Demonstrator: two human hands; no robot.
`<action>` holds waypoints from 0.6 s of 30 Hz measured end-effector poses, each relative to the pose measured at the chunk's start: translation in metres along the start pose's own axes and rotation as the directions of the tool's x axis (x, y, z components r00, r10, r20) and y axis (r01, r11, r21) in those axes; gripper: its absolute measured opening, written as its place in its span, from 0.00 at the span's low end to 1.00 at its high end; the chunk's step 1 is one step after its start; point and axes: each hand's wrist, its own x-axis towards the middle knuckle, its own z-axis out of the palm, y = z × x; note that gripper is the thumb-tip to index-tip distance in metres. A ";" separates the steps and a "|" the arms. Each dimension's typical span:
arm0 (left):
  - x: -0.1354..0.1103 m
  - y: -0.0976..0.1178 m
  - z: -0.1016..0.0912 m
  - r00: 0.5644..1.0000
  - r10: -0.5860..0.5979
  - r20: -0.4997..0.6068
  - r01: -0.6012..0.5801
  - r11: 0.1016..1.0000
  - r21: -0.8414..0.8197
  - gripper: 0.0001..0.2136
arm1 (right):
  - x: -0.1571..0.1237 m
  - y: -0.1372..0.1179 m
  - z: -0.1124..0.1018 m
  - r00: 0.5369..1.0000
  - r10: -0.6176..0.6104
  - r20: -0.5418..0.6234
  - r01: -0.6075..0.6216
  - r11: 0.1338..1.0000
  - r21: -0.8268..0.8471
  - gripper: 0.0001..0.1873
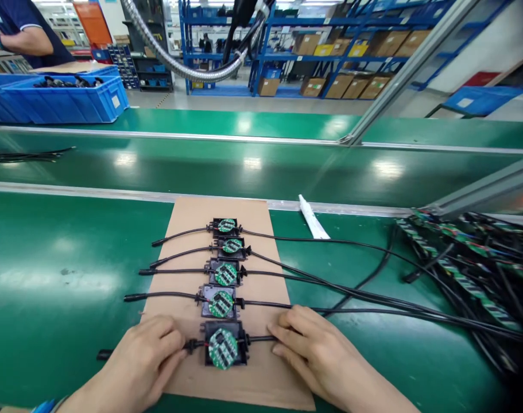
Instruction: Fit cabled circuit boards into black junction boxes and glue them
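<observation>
On the cardboard (261, 384), nearest, the left hand (144, 358) pinches the left cable (191, 346) of a module (222, 346). The right hand (310, 350) grips its right cable (259, 339) with curled fingers. Beyond, four more modules (225, 274) lie in a row, on a green belt (50, 275).

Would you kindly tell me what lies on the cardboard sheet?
Five black housings with round green boards sit in a row, cables off both sides. The left hand and right hand touch the nearest; anything under them is hidden.
</observation>
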 end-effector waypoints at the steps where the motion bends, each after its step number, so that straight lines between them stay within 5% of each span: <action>1: -0.001 -0.002 -0.004 1.000 0.010 0.009 -0.010 1.000 -0.014 0.08 | 0.004 0.000 -0.006 0.999 -0.001 0.040 -0.001 0.999 0.032 0.10; 3: 0.001 -0.007 -0.014 0.999 0.040 -0.012 -0.040 0.999 -0.017 0.04 | 0.017 0.010 -0.023 0.995 0.047 0.087 -0.056 0.994 0.093 0.10; 5: 0.008 -0.013 -0.023 0.997 0.055 -0.056 -0.056 0.998 -0.022 0.04 | 0.039 0.040 -0.043 0.969 0.246 0.026 -0.247 0.964 0.096 0.16; 7: 0.022 -0.016 -0.032 0.995 0.051 -0.083 -0.056 0.996 -0.063 0.07 | 0.066 0.086 -0.064 0.826 0.548 -0.131 -0.544 0.836 0.066 0.18; 11: 0.063 -0.010 -0.048 0.998 0.016 -0.058 -0.029 0.976 -0.218 0.06 | 0.108 0.171 -0.091 0.673 0.715 -0.188 -0.711 0.696 0.103 0.14; 14: 0.104 0.000 -0.057 1.000 -0.025 0.007 0.026 0.947 -0.320 0.06 | 0.124 0.183 -0.090 0.669 0.728 -0.148 -0.700 0.685 0.204 0.15; 18: 0.165 0.013 -0.051 0.990 -0.131 0.047 0.136 0.843 -0.520 0.11 | 0.136 0.129 -0.067 0.751 0.639 -0.166 -0.530 0.733 0.426 0.23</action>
